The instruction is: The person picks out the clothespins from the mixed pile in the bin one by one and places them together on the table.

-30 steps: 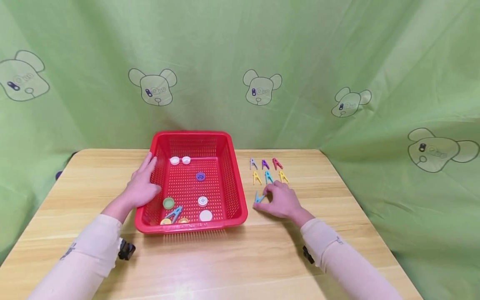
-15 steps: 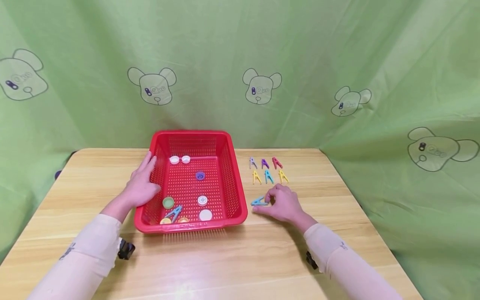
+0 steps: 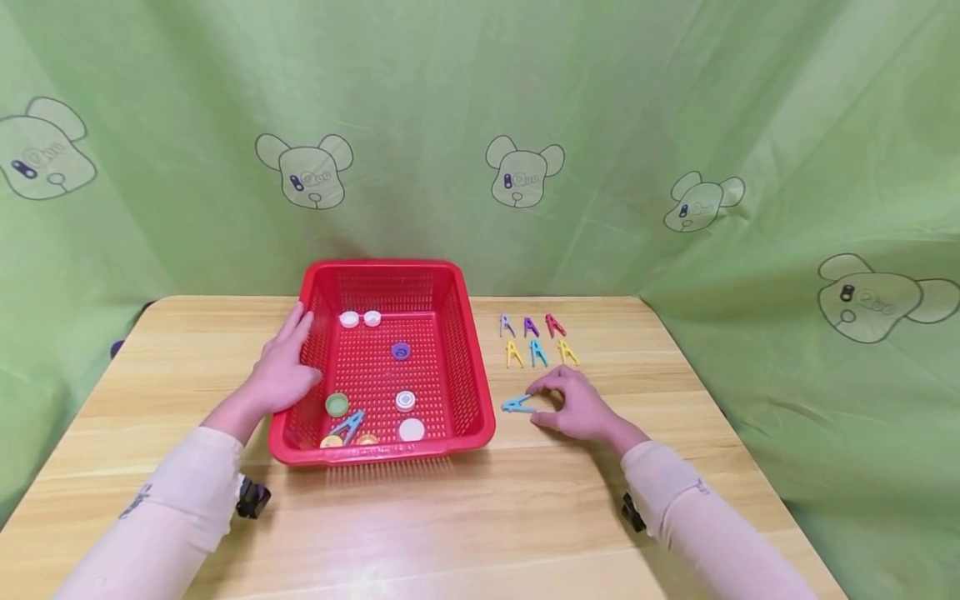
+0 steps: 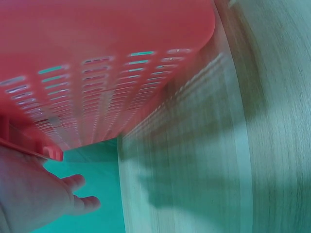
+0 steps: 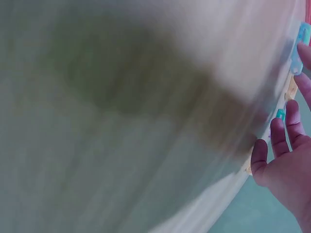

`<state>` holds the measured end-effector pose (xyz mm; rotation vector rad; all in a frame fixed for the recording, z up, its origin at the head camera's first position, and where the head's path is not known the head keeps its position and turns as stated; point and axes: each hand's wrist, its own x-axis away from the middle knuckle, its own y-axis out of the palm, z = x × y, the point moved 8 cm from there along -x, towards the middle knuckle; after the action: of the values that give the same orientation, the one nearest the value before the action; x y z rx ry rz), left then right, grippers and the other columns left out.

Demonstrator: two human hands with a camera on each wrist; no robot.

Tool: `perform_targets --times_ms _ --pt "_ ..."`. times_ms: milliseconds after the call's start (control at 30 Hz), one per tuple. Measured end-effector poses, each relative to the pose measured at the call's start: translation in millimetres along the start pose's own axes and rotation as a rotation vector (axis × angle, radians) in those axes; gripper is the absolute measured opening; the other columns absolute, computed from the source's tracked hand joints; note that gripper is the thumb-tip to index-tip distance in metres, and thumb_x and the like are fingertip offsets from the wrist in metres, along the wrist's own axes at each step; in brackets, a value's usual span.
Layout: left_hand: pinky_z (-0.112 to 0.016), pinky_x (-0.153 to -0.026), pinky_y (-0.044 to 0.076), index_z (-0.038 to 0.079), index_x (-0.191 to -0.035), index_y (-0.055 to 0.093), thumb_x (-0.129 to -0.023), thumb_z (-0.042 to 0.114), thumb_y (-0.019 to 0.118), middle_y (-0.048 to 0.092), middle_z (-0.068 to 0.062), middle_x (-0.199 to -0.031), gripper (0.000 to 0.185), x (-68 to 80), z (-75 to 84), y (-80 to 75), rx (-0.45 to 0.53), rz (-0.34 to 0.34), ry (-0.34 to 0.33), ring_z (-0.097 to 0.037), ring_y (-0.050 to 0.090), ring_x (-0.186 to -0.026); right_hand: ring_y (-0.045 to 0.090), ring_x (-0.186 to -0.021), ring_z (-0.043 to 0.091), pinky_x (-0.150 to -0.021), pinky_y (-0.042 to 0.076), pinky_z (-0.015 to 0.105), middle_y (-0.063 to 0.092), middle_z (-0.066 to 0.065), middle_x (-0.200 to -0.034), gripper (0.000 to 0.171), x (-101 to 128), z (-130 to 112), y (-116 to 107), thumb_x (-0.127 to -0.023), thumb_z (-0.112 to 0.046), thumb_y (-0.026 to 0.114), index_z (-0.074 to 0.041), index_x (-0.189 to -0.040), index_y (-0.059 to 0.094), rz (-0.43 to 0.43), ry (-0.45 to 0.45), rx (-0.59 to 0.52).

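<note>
My left hand (image 3: 281,375) rests on the left rim of a red plastic basket (image 3: 480,392), its fingers stretched along the edge. In the left wrist view two straight fingertips (image 4: 90,204) stick out past the basket's wall. A light blue clothespin (image 3: 514,406) lies on the table just right of the basket, legs to the right. My right hand (image 3: 577,404) is at those legs, thumb and index finger spread apart around their ends. From the right wrist, the clothespin (image 5: 300,48) shows beside the thumb, with the other fingers extended.
Two rows of clothespins lie behind the right hand, including a purple one (image 3: 531,327), a red one (image 3: 555,325) and a turquoise one (image 3: 538,353). Inside the basket are several bottle caps, such as a green one (image 3: 337,405), and another blue clothespin (image 3: 349,427). A green curtain (image 3: 600,100) borders the table.
The light blue clothespin has turned from legs up to lying with its legs to the right. My right hand has let go and drawn back slightly right. The left hand stays put.
</note>
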<state>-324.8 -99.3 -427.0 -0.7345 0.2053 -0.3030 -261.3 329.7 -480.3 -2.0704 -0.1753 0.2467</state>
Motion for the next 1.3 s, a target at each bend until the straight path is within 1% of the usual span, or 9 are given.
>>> perform_targets --times_ms 67,133,233,333,567,700,800,1033,1300 --pt "-0.077 -0.104 0.014 0.003 -0.160 0.007 -0.080 0.001 0.061 -0.014 -0.003 -0.166 0.096 0.2 0.0 0.2 0.000 -0.001 -0.001 -0.054 0.002 -0.144 0.049 -0.099 0.024 -0.086 0.041 0.043 0.057 0.003 -0.105 0.032 0.9 0.9 2.2 -0.079 -0.023 0.084 -0.018 -0.109 0.075 0.001 0.002 -0.002" --pt "-0.077 -0.104 0.014 0.003 -0.160 0.008 -0.080 0.001 0.061 -0.014 -0.004 -0.166 0.096 0.1 0.1 0.2 0.000 0.001 0.000 -0.054 0.002 -0.143 0.049 -0.097 0.024 -0.085 0.041 0.043 0.056 0.002 -0.103 0.028 1.3 0.7 2.6 -0.079 -0.023 0.085 -0.018 -0.105 0.075 0.019 0.005 -0.003" --pt "-0.076 -0.105 0.013 0.002 -0.159 0.008 -0.080 0.001 0.061 -0.013 -0.005 -0.166 0.096 0.0 0.5 -0.4 -0.002 0.005 0.006 -0.055 0.002 -0.143 0.051 -0.099 0.024 -0.090 0.042 0.045 0.057 0.001 -0.102 0.027 1.6 -0.2 1.6 -0.078 -0.025 0.085 -0.018 -0.102 0.075 0.058 0.018 0.002" --pt "-0.076 -0.105 0.013 0.002 -0.159 0.008 -0.080 0.001 0.061 -0.013 -0.005 -0.166 0.096 0.1 0.1 -0.6 -0.006 0.005 0.007 -0.055 0.002 -0.143 0.052 -0.100 0.025 -0.092 0.043 0.048 0.057 0.001 -0.102 0.027 2.3 0.4 1.3 -0.078 -0.028 0.086 -0.016 -0.098 0.074 0.091 0.056 0.008" --pt "-0.076 -0.105 0.014 0.003 -0.160 0.008 -0.080 0.002 0.061 -0.013 -0.004 -0.166 0.095 -0.9 -0.3 0.2 -0.006 0.004 0.006 -0.054 0.002 -0.143 0.050 -0.097 0.029 -0.086 0.041 0.048 0.056 0.006 -0.102 0.033 6.7 2.2 0.5 -0.073 -0.039 0.087 -0.014 -0.087 0.071 0.168 0.241 0.012" --pt "-0.077 -0.104 0.015 0.003 -0.160 0.008 -0.080 0.002 0.061 -0.013 -0.004 -0.166 0.096 -0.8 -1.0 1.5 -0.009 0.001 0.004 -0.055 0.003 -0.143 0.048 -0.100 0.029 -0.083 0.039 0.052 0.055 0.006 -0.103 0.036 8.3 3.0 3.7 -0.071 -0.047 0.087 -0.017 -0.082 0.069 0.178 0.330 0.043" --pt "-0.077 -0.104 0.015 0.003 -0.160 0.008 -0.080 0.002 0.061 -0.013 -0.004 -0.166 0.096 -0.7 -1.2 1.9 -0.010 0.002 0.003 -0.055 0.003 -0.143 0.048 -0.101 0.030 -0.083 0.037 0.055 0.054 0.006 -0.103 0.038 8.8 2.3 6.3 -0.070 -0.050 0.086 -0.018 -0.078 0.068 0.172 0.372 0.065" --pt "-0.077 -0.104 0.014 0.002 -0.159 0.008 -0.080 0.001 0.061 -0.012 -0.005 -0.166 0.095 -0.6 0.2 0.8 -0.011 0.006 0.008 -0.055 0.003 -0.143 0.046 -0.101 0.032 -0.085 0.035 0.058 0.052 0.007 -0.100 0.040 7.2 0.4 7.9 -0.072 -0.053 0.084 -0.017 -0.075 0.066 0.164 0.422 0.078" --pt "-0.076 -0.105 0.013 0.000 -0.159 0.009 -0.078 0.001 0.061 -0.012 -0.007 -0.166 0.096 -0.6 0.3 0.3 -0.017 0.012 0.013 -0.057 0.005 -0.142 0.046 -0.101 0.032 -0.086 0.035 0.063 0.054 0.007 -0.099 0.040 3.7 1.5 9.5 -0.070 -0.055 0.084 -0.019 -0.074 0.066 0.172 0.433 0.081"
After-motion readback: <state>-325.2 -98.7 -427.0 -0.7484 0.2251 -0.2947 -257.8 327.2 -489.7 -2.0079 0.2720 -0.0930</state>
